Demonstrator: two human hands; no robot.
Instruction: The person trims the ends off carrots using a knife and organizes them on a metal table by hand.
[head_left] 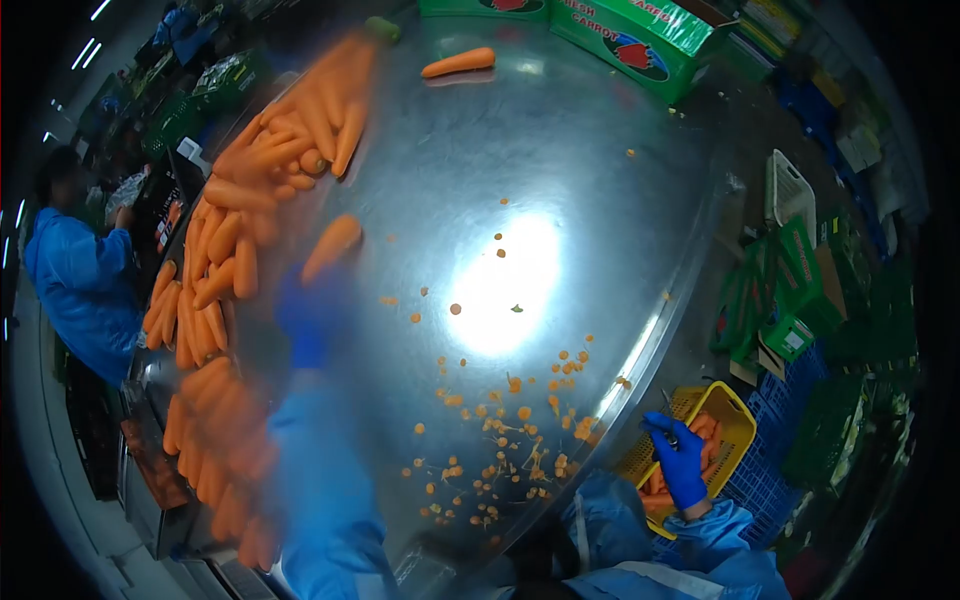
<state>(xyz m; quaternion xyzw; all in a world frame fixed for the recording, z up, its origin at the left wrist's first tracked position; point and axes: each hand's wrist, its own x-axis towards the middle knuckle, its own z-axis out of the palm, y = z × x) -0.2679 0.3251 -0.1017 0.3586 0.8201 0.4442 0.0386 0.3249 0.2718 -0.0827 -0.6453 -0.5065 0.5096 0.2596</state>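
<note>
My left hand (308,312), in a blue glove, reaches over the metal table and is smeared by motion. A single carrot (333,247) is right at its fingertips; whether the fingers grip it is not clear. My right hand (681,462), also gloved in blue, is over a yellow basket (741,432) at the table's lower right. Its fingers are curled, and what they hold, if anything, cannot be made out. Several carrots (704,432) lie inside the basket. Along the table's left side runs a long heap of carrots (222,245), partly blurred.
Cut carrot ends (524,412) are scattered across the metal table (400,180). One carrot (459,63) lies at the far side, near a green carrot carton (640,45). More green cartons (800,280) stand at right. Another person in blue (85,275) stands at left.
</note>
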